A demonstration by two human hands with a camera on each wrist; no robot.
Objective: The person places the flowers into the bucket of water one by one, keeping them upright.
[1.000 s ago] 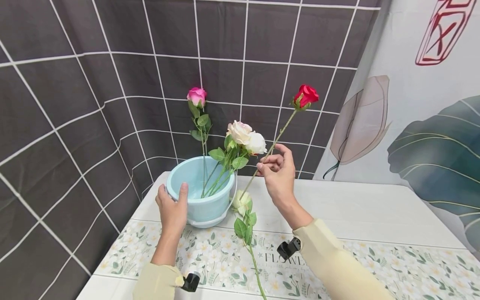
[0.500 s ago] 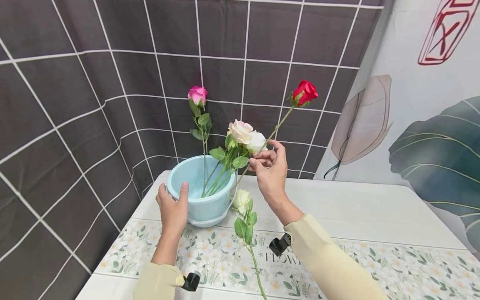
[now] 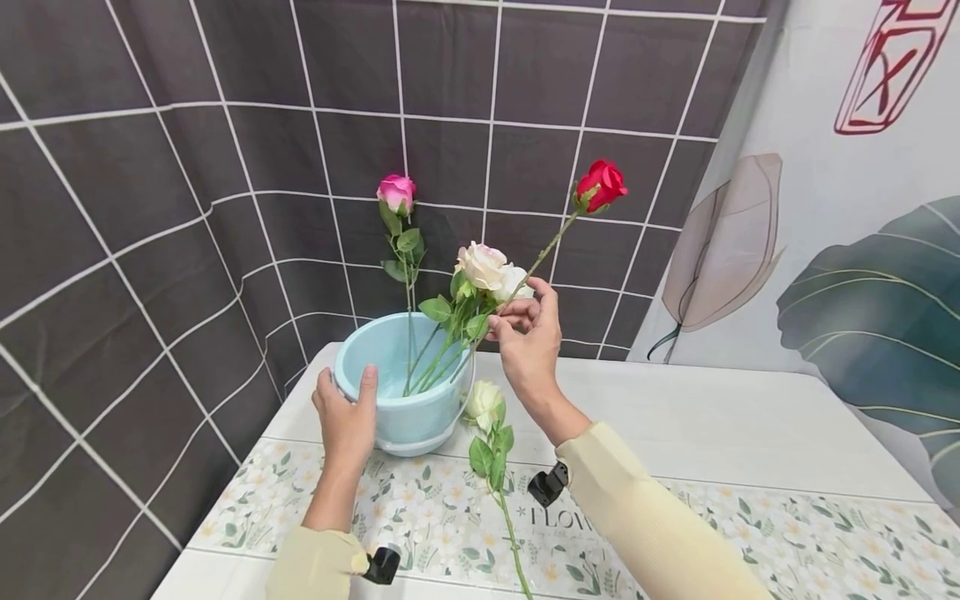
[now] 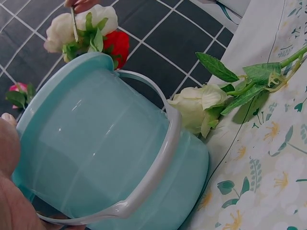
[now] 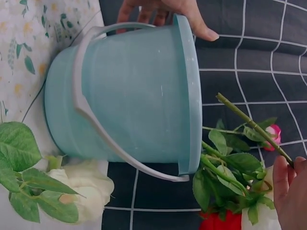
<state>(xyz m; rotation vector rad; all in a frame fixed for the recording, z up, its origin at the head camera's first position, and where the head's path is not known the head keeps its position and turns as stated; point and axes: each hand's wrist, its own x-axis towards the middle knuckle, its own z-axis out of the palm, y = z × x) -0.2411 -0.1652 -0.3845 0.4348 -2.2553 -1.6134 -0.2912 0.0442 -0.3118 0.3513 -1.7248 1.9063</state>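
Note:
My right hand pinches the stem of a red rose between thumb and fingers, the bloom tilted up and right. In the right wrist view its bare stem ends just above the rim of a light blue bucket. The left hand grips the bucket's left side, thumb up at the rim. A pink rose, a cream rose and a white rose stand in the bucket. Under the white bloom another red rose shows in the left wrist view.
A pale greenish-white rose lies on the table right of the bucket, its stem toward the front edge. The bucket's white handle hangs down outside. A dark tiled-pattern curtain stands close behind the table.
My right hand has moved left with the red rose, bringing its stem from beside the bucket to over the rim. The left hand and the bucket have stayed in place.

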